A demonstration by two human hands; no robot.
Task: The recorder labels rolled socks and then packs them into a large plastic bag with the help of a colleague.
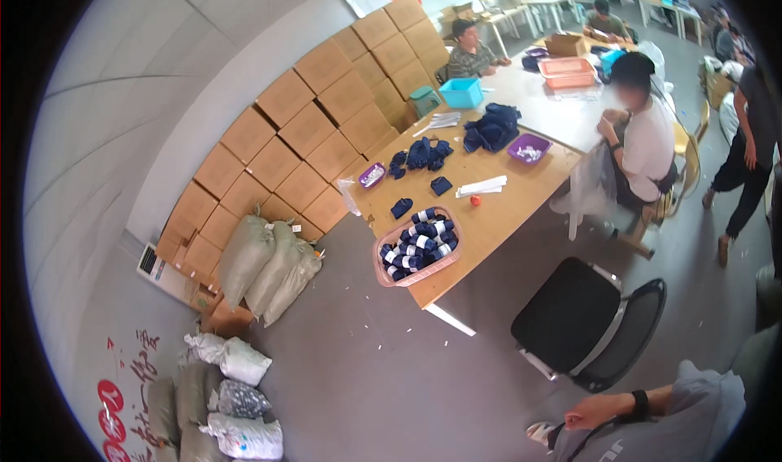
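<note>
Right hand (590, 417) sat low at the lower right, fingers loosely curled, black wristband (639, 405) on the wrist. Nothing showed in it, but whether it was closed on something small couldn't be told. Left hand was out of view.

The nearest thing was the black chair (582, 319), just above the hand. It was pulled back from the worktop (497, 218) and turned away, probably so a person could step out. It stood apart from the hand, not touched.

On the worktop, the pink basket (379, 258) sat at the near corner with its rim about at the edge. It was full of rolled dark blue socks (419, 242) with white bands, likely finished pieces kept within reach of the chair. Loose dark socks (491, 126) were piled further up. Beside them was a purple tray (529, 148), and a smaller one (372, 175) sat at the far edge. White strips (481, 187) and a small red thing (475, 201) lay mid-worktop. A teal bin (462, 93) was at the far end.

A person in a white shirt (643, 140) sat at the right side, working with both hands raised.

For room, the grey floor (366, 364) was open between the chair, the worktop corner and the grey sacks (265, 267). Cardboard boxes (309, 128) were stacked along the wall, leaving a narrow lane behind the worktop. The basket at the corner looked easy to knock in passing.
</note>
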